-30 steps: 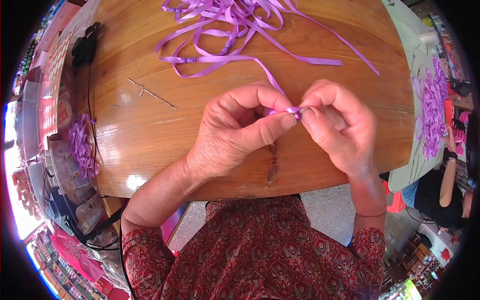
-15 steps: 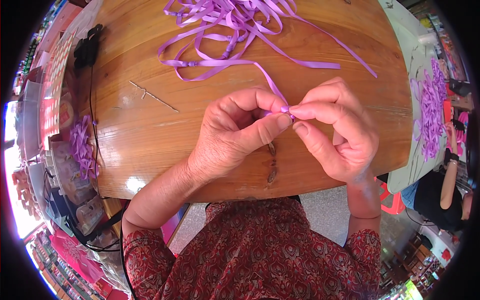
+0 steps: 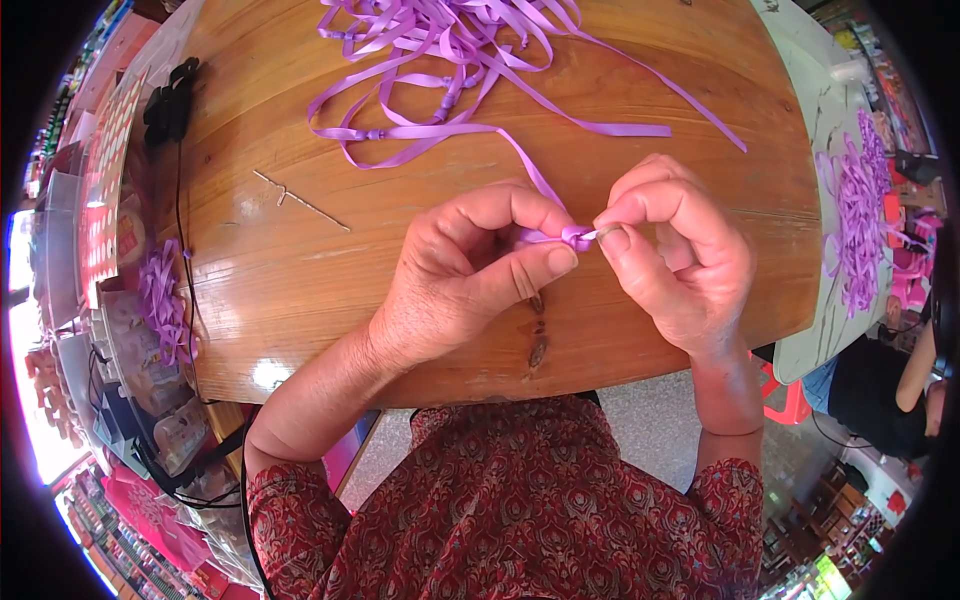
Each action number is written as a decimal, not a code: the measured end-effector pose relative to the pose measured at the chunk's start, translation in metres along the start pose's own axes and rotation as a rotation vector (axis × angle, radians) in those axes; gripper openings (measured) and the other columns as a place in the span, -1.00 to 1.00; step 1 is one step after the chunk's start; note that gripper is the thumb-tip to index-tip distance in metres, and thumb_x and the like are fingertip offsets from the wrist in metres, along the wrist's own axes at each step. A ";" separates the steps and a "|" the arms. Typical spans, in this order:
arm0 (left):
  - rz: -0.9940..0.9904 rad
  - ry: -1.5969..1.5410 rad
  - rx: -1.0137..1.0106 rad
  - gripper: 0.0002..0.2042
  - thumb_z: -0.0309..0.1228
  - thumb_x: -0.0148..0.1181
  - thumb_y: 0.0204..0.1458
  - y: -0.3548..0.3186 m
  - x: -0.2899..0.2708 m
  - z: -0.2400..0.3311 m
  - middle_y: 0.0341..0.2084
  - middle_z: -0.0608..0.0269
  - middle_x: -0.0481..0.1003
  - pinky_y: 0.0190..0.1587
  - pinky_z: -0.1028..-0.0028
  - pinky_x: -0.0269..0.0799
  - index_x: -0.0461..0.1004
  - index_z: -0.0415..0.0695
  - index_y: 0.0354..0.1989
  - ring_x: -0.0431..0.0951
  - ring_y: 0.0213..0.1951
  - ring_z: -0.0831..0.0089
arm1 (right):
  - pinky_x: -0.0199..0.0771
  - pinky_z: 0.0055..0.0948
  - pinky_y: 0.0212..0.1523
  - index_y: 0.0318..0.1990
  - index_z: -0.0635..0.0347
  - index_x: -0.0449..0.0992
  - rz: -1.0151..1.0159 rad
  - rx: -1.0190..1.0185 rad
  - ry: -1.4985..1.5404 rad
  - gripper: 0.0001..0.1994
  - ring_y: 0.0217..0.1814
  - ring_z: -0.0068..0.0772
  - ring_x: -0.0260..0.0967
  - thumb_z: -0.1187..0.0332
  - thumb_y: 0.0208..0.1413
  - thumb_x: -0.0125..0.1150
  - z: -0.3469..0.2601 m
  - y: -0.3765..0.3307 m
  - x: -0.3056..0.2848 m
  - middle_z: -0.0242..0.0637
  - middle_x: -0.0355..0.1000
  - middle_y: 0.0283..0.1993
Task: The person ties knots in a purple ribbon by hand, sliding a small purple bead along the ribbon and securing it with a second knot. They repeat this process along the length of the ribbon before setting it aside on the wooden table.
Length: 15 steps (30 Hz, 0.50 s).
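A narrow purple ribbon runs from the heap on the table down to my hands, with a small knot or loop in it. My left hand is closed, its thumb and forefinger pinching the ribbon just left of the knot. On the other side my right hand pinches a short pale end coming out of the knot between thumb and forefinger. The heap of purple ribbons, several with darker knotted or beaded bits, lies at the far side. A thin twisted wire piece rests left of my hands.
The wooden table has a curved near edge. A black cable runs down its left side past a purple ribbon bundle. More ribbons lie on a pale table at right, where another person sits.
My right hand has drawn slightly to the right, and a short pale end now shows between it and the knot. My left hand still pinches the ribbon. The other person's arm has shifted.
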<state>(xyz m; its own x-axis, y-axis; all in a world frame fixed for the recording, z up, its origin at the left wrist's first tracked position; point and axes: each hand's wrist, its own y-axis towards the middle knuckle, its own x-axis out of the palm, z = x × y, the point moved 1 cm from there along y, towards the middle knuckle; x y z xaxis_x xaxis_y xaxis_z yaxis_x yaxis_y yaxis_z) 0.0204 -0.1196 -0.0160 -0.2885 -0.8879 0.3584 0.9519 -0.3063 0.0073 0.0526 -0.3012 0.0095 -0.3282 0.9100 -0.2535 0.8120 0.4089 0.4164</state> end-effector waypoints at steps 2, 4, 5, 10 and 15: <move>0.020 0.011 -0.015 -0.89 -0.58 0.18 0.05 -0.002 0.001 0.002 -0.39 0.40 0.41 -0.35 0.67 0.23 0.50 -0.20 -0.24 0.33 -0.39 0.68 | 0.25 -0.57 -0.36 -0.33 0.34 0.43 -0.011 0.005 0.031 -0.89 -0.31 -0.49 0.25 0.69 -0.02 0.13 -0.001 -0.001 -0.002 -0.21 0.35 -0.33; 0.039 0.019 -0.032 -0.89 -0.59 0.19 0.04 -0.004 0.004 0.005 -0.43 0.41 0.41 -0.37 0.68 0.22 0.51 -0.20 -0.25 0.32 -0.42 0.69 | 0.28 -0.54 -0.33 -0.33 0.35 0.43 -0.011 0.069 0.034 -0.90 -0.30 -0.48 0.24 0.69 -0.01 0.13 -0.004 -0.001 -0.005 -0.21 0.33 -0.30; 0.071 0.004 -0.049 -0.89 -0.60 0.20 0.04 -0.005 0.005 0.007 -0.46 0.42 0.41 -0.39 0.68 0.23 0.52 -0.21 -0.26 0.32 -0.44 0.70 | 0.28 -0.54 -0.33 -0.33 0.35 0.43 -0.012 0.068 0.036 -0.90 -0.30 -0.48 0.24 0.69 -0.01 0.13 -0.002 -0.001 -0.006 -0.21 0.33 -0.30; 0.103 0.053 0.009 -0.88 -0.57 0.27 0.01 -0.007 0.001 0.005 -0.49 0.49 0.40 -0.41 0.73 0.23 0.54 -0.22 -0.27 0.29 -0.46 0.79 | 0.40 -0.46 -0.23 -0.16 0.30 0.53 -0.029 -0.156 -0.189 -0.70 -0.25 -0.34 0.39 0.55 -0.14 0.35 -0.011 0.008 -0.003 -0.22 0.43 -0.27; 0.003 0.242 0.075 -0.85 -0.58 0.24 0.01 -0.006 -0.001 -0.005 -0.57 0.46 0.28 -0.46 0.64 0.16 0.54 -0.19 -0.22 0.22 -0.52 0.71 | 0.41 -0.39 -0.20 -0.09 0.25 0.55 -0.141 -0.338 -0.318 -0.59 -0.19 -0.27 0.38 0.47 -0.22 0.39 -0.010 0.010 0.000 -0.18 0.44 -0.16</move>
<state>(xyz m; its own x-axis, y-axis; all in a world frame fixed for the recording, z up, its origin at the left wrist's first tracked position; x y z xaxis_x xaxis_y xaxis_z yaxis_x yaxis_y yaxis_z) 0.0142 -0.1181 -0.0208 -0.2930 -0.9480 0.1242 0.9553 -0.2849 0.0794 0.0563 -0.2966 0.0227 -0.2172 0.7995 -0.5600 0.5508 0.5740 0.6059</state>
